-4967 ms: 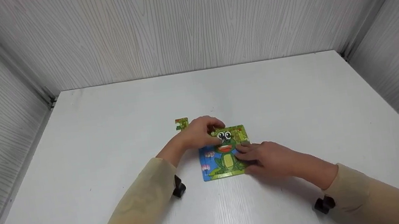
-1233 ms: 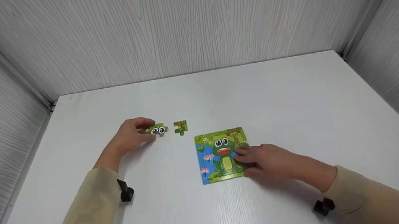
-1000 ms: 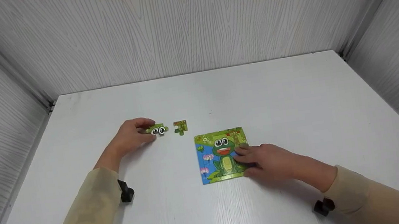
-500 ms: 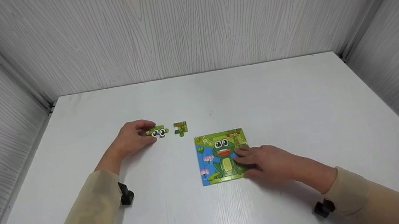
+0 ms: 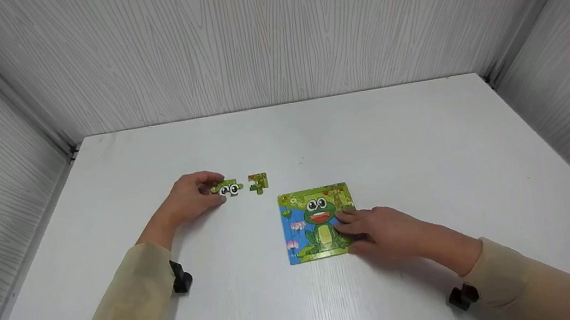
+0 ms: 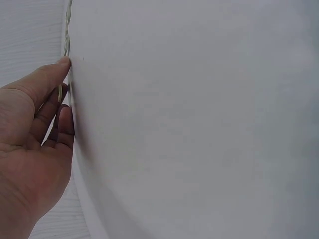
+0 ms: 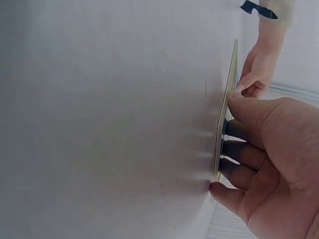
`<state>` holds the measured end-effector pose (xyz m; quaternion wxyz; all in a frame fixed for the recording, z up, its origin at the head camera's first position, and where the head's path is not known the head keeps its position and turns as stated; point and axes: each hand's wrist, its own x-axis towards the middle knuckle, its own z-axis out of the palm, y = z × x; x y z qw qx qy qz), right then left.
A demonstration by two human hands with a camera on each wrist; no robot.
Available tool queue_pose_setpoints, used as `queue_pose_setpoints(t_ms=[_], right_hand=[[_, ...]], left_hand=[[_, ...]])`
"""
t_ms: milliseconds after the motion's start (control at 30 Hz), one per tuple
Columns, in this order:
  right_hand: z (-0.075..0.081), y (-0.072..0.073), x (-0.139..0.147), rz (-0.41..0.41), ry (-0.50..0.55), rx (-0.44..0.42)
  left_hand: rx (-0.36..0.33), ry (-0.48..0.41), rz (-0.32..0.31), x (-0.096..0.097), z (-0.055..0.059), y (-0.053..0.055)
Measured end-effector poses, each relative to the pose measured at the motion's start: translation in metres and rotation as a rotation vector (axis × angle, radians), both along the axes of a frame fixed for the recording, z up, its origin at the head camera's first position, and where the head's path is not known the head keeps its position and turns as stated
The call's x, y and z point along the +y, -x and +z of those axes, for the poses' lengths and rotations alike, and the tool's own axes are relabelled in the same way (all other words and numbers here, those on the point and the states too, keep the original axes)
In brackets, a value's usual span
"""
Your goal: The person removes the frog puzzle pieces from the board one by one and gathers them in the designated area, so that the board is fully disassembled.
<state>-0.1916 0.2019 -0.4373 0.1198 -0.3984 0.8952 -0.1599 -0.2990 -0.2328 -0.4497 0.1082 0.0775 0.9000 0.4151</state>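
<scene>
My left hand (image 5: 192, 197) pinches a green puzzle piece (image 5: 231, 182) printed with two cartoon eyes between thumb and fingers, low at the tabletop. A second small puzzle piece (image 5: 261, 180), green with red spots, lies a short way right of it. The square frog puzzle (image 5: 297, 235) lies face up in front of me; its face shows a frog with an orange mouth, pink flowers and blue water. My right hand (image 5: 390, 228) rests on the puzzle's right side. In the right wrist view its thumb is at the puzzle's near edge and the fingers lie over its face.
The white table (image 5: 427, 152) carries these things. A grey wood-grain panel (image 5: 268, 35) stands behind it, with similar side panels left and right. Black wrist mounts (image 5: 182, 281) sit by both beige sleeves.
Five seconds ago my left hand was over the puzzle's upper left; it has since moved left to the eyes piece. Lately that piece has shifted slightly right. My right hand has stayed put.
</scene>
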Motion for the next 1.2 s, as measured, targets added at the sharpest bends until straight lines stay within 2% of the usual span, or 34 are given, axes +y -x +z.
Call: queue_pose_setpoints(t_ms=[800,1000,1200], right_hand=[[0.002,-0.001,-0.003,-0.028,-0.012,-0.015],[0.003,-0.001,-0.004,-0.023,-0.018,-0.015],[0.004,-0.001,-0.004,-0.020,-0.025,-0.018]], left_hand=[[-0.023,0.015,0.026,-0.001,0.001,0.001],[-0.044,-0.026,0.003,-0.001,0.008,0.000],[-0.050,-0.060,-0.025,0.004,0.021,-0.006]])
